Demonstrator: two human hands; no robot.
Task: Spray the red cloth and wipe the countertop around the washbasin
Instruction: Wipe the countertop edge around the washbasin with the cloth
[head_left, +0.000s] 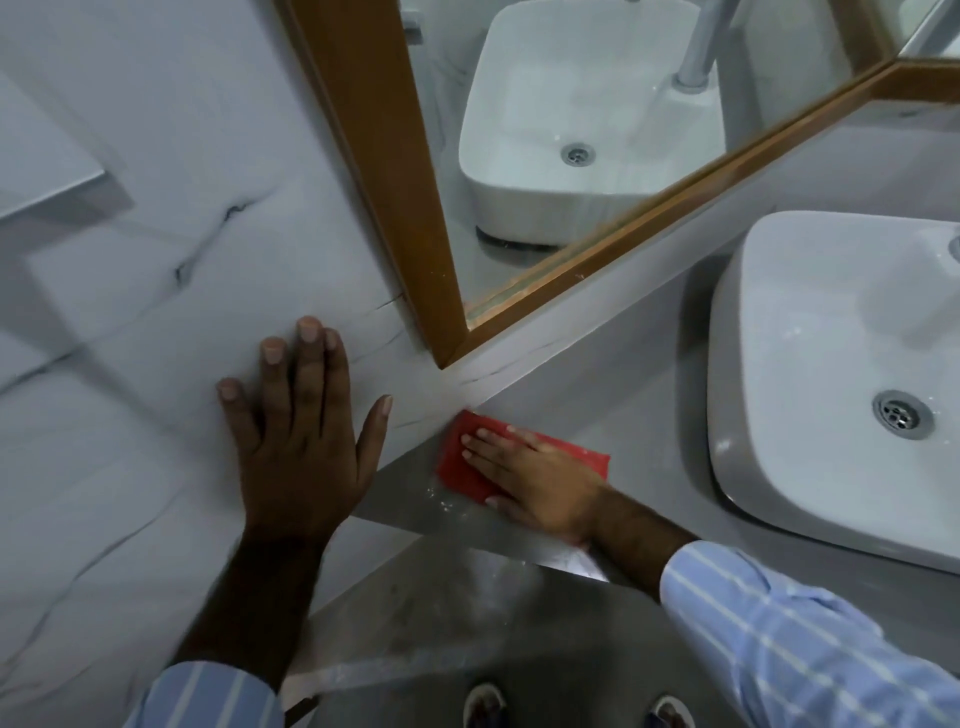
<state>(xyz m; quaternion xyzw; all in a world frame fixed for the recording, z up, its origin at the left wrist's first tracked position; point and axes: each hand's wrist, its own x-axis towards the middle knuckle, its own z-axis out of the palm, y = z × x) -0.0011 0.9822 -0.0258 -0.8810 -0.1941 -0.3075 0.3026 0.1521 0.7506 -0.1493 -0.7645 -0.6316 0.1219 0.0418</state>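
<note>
The red cloth (460, 457) lies flat on the grey countertop (649, 431), in the corner where the counter meets the left wall. My right hand (535, 478) presses flat on the cloth, fingers pointing toward the corner. My left hand (304, 441) rests with spread fingers against the white marble side wall (156, 312) and holds nothing. The white washbasin (831, 364) stands on the counter to the right of the cloth, apart from it. No spray bottle is in view.
A wood-framed mirror (571, 130) hangs above the counter and reflects the basin and tap. White specks or droplets (441, 499) dot the counter's front edge near the cloth. Below the counter, the floor and my shoes (485, 706) show.
</note>
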